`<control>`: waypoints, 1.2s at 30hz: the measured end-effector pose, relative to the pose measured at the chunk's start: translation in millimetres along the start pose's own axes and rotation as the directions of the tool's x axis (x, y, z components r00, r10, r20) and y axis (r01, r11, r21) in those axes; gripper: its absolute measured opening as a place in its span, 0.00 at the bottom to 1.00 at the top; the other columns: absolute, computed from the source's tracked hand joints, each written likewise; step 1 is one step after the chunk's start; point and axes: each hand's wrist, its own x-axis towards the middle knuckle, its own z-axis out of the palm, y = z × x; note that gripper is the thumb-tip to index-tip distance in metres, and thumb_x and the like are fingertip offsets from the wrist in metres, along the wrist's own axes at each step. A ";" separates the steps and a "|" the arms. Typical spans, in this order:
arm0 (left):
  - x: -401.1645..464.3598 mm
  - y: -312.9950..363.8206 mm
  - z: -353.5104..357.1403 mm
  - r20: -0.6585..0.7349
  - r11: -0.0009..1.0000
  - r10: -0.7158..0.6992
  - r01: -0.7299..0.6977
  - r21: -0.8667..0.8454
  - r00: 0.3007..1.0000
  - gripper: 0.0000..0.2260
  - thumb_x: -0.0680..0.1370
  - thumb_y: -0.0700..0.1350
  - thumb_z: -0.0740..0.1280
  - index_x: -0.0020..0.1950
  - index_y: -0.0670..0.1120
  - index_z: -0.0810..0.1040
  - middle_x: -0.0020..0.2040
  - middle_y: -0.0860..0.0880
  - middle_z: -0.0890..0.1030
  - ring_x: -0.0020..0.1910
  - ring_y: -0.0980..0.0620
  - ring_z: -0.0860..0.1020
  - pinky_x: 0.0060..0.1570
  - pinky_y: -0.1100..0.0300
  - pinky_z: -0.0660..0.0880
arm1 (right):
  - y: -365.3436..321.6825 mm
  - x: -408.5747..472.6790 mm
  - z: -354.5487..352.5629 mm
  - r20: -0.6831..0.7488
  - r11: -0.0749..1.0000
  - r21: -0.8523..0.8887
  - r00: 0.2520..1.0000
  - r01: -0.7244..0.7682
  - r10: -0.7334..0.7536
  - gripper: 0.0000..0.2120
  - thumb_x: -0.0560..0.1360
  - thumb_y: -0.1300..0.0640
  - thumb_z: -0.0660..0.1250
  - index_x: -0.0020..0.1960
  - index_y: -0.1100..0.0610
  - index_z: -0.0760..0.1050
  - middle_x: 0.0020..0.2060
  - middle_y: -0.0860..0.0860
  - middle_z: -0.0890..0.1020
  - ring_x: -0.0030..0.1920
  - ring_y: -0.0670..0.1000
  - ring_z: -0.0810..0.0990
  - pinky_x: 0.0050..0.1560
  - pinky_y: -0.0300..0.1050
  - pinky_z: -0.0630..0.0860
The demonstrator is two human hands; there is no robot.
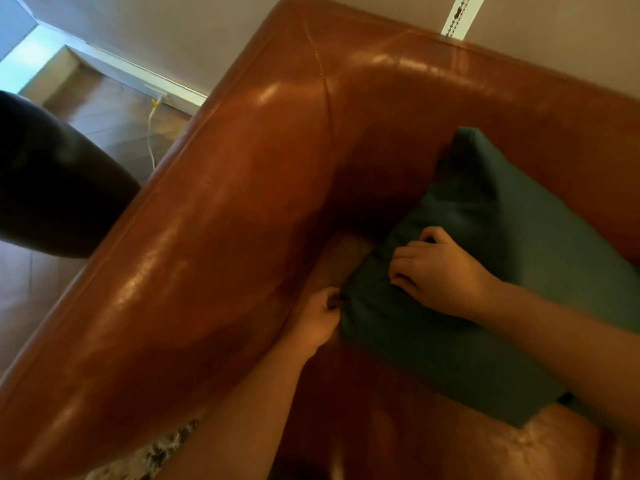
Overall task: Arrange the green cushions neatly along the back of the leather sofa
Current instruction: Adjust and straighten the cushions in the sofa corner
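A green cushion (485,237) is gripped at its corner by the left hand (317,320) and bunched by the right hand (436,271), being seated into the leather sofa (242,202) corner, apparently needing standing upright against the sofa's back next

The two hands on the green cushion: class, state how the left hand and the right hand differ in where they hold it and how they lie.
The left hand pinches the green cushion at its corner near the sofa arm; the right hand grips fabric on the cushion's upper face. The left hand lies low beside the cushion; the right hand lies on top of it. Both have curled fingers and bare forearms.
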 end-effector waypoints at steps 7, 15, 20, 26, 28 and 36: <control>10.8 4.0 -52.7 0.115 0.736 0.346 -0.346 0.582 0.931 0.12 0.80 0.40 0.62 0.62 0.42 0.77 0.56 0.45 0.76 0.55 0.49 0.75 0.55 0.63 0.67 | 5.5 -8.1 -0.2 0.007 0.999 0.053 1.000 -0.006 0.005 0.04 0.70 0.53 0.73 0.39 0.46 0.79 0.36 0.42 0.80 0.38 0.46 0.79 0.53 0.45 0.58; -7.9 -40.7 -13.7 0.111 0.902 -0.204 0.231 -0.364 0.973 0.18 0.74 0.47 0.71 0.61 0.44 0.75 0.57 0.45 0.79 0.55 0.49 0.80 0.56 0.52 0.78 | 8.4 -5.0 4.4 0.009 0.998 0.058 1.000 -0.006 0.005 0.03 0.70 0.52 0.72 0.39 0.46 0.78 0.37 0.41 0.79 0.39 0.46 0.79 0.52 0.46 0.59; -2.2 -29.4 12.3 -0.110 0.928 -0.114 0.066 -0.367 0.987 0.06 0.79 0.43 0.63 0.53 0.47 0.78 0.52 0.48 0.81 0.51 0.50 0.80 0.50 0.55 0.78 | 8.8 -4.1 5.8 -0.005 0.999 0.041 1.000 -0.001 0.001 0.03 0.70 0.52 0.71 0.40 0.46 0.78 0.37 0.42 0.80 0.39 0.47 0.79 0.52 0.46 0.59; 0.9 -31.6 -19.8 0.043 0.982 0.041 -0.048 0.182 0.998 0.11 0.80 0.43 0.61 0.61 0.50 0.76 0.56 0.50 0.80 0.56 0.51 0.78 0.60 0.50 0.74 | 9.5 -8.8 4.4 -0.002 0.997 0.072 1.000 -0.007 0.007 0.03 0.71 0.52 0.72 0.40 0.46 0.78 0.38 0.41 0.80 0.39 0.46 0.79 0.53 0.45 0.58; 2.0 -27.2 -25.4 0.087 0.925 0.099 -0.124 0.359 0.991 0.15 0.81 0.41 0.60 0.67 0.47 0.72 0.60 0.49 0.78 0.60 0.51 0.75 0.62 0.54 0.71 | 9.3 -9.1 5.1 -0.006 0.997 0.076 1.000 -0.005 0.006 0.04 0.70 0.52 0.72 0.40 0.46 0.78 0.38 0.41 0.80 0.39 0.46 0.79 0.53 0.45 0.58; -23.6 -47.6 -21.2 0.199 0.898 -0.072 0.150 -0.413 0.977 0.13 0.78 0.37 0.64 0.62 0.43 0.75 0.60 0.44 0.79 0.58 0.48 0.78 0.55 0.56 0.76 | 17.0 -17.5 5.0 -0.028 0.987 0.159 1.000 0.017 -0.012 0.04 0.74 0.49 0.66 0.41 0.44 0.78 0.40 0.40 0.80 0.40 0.44 0.78 0.52 0.44 0.58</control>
